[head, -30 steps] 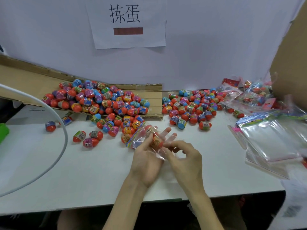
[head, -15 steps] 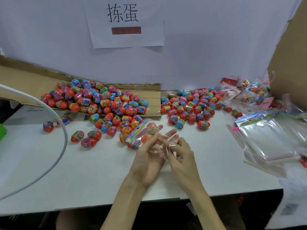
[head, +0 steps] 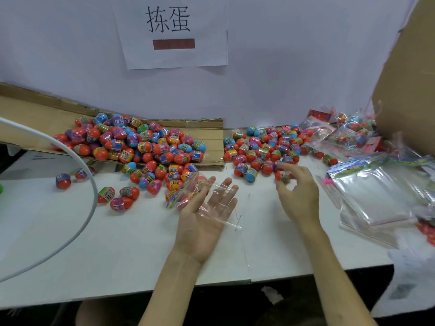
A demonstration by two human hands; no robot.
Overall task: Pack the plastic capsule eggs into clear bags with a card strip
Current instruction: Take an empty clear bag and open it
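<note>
Left hand (head: pixel 204 215): palm up, fingers straight, well apart from my other hand; it carries the clear bag (head: pixel 229 220) without gripping it.
Right hand (head: pixel 299 194): fingertips pinch one capsule egg (head: pixel 283 176) at the near edge of the right pile (head: pixel 263 147).
Clear bag: draped over my left fingers just above the counter (head: pixel 117 243), with a few eggs and the card strip (head: pixel 180 192) at its far-left end.
Risk, bag: nothing clamps it, so a small tilt of my palm could let it slide off or spill the eggs already inside.
Risk, mouth: the film looks slack and flat, so the new egg may catch on the rim and push the bag away.
Risk, strip: another egg going in could bend or skew it.
Risk, pile: these eggs are round, so lifting mine may knock its neighbours rolling towards the near edge.
Risk, clutter: strays could run under the empty bags (head: pixel 376 196) on the right.
</note>
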